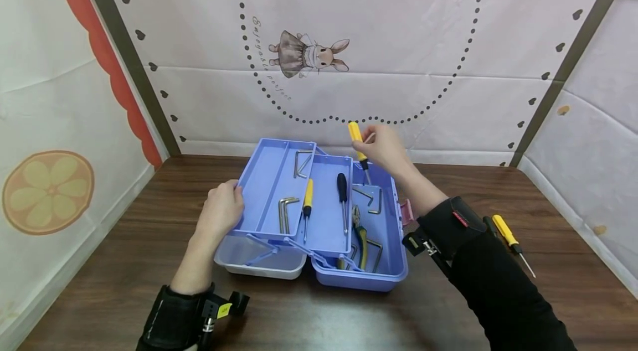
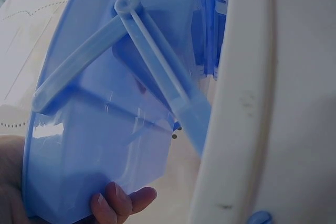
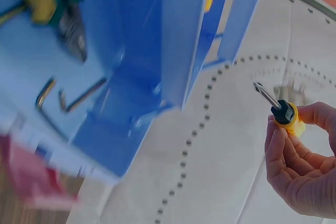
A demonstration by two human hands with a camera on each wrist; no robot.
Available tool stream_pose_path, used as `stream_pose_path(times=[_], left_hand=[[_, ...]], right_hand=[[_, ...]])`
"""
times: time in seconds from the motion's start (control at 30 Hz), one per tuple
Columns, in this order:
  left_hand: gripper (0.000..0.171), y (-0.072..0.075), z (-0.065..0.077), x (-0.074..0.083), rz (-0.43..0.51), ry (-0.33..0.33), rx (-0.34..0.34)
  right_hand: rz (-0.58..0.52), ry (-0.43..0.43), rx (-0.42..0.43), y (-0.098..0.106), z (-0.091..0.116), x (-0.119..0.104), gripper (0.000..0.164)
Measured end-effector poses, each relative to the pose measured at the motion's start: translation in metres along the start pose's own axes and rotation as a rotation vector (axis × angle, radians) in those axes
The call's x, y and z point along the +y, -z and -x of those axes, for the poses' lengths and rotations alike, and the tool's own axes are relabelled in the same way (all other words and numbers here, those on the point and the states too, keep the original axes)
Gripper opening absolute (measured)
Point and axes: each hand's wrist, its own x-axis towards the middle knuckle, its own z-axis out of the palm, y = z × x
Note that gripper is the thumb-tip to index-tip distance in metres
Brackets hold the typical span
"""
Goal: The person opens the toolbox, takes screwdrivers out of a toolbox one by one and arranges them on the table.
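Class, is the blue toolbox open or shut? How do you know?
Open: the left hand grips the upper tray out to the side, and pliers show inside the toolbox.

- I can see the left arm (image 1: 191,267) stretched forward, down on the person's left side.
- The left hand (image 1: 222,209) is gripping, and from close by, three fingertips (image 2: 119,202) poke out.
- The right arm (image 1: 423,193) slants forward and in toward the middle.
- The right hand (image 1: 384,146) is farther out in front than the left one.
- Its thumb and fingers (image 3: 283,163) pinch, all bent in.
- The two hands are well apart.
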Motion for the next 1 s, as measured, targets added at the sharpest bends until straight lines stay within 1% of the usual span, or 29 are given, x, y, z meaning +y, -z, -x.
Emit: stream_pose_path(times=[0.2,0.4,0.53,0.73,0.9,1.0], left_hand=[[0.033,0.001,0.000,0.000,-0.004,0.001,-0.004],[0.033,0.001,0.001,-0.001,-0.005,-0.002,-0.005],[0.033,0.001,0.001,-0.001,-0.002,-0.001,-0.011],[0.033,0.001,0.001,-0.001,-0.009,-0.005,-0.005],[0.033,0.001,0.000,0.000,-0.005,0.006,-0.011],[0.033,0.001,0.000,0.000,0.000,0.006,-0.015]], right_hand=[[0.053,-0.026,0.014,0.023,0.008,0.032,0.020],[0.140,-0.014,0.054,0.045,0.018,0.069,0.020],[0.193,-0.047,0.044,0.057,0.026,0.088,0.020],[0.303,-0.144,0.005,0.067,0.036,0.116,0.023],[0.364,-0.243,-0.077,0.070,0.044,0.138,0.027],[0.376,-0.315,-0.124,0.071,0.050,0.148,0.028]])
